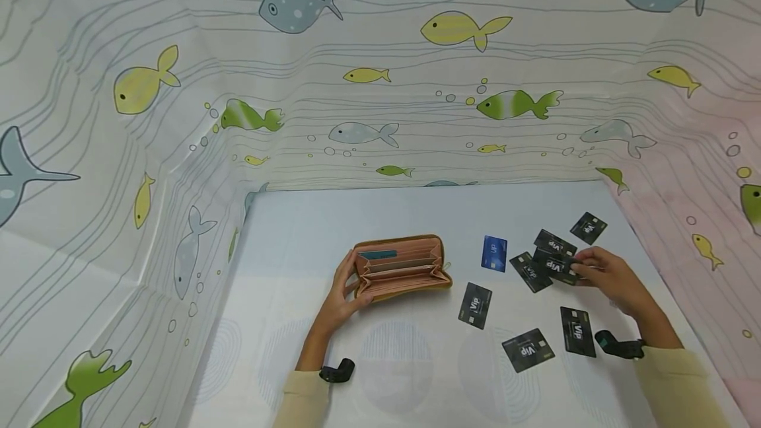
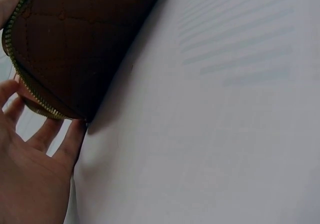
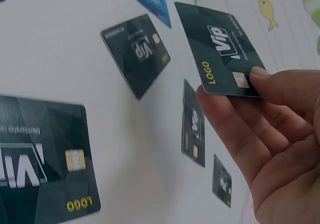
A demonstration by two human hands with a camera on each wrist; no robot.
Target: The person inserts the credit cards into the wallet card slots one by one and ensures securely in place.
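Pinching a black card (image 3: 220,46) between thumb and fingers, right hand (image 1: 609,279) well right of the open wallet (image 1: 410,283), its long axis left-to-right, left end gripped by left hand (image 1: 336,306)

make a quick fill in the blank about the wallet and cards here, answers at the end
1. The left hand holds a wallet that is ____ (open or closed).
2. The right hand pinches a black card whose large white word is ____.
3. On the tabletop lie other black cards and one ____ (colour) card.

Missing words: open; Vip; blue
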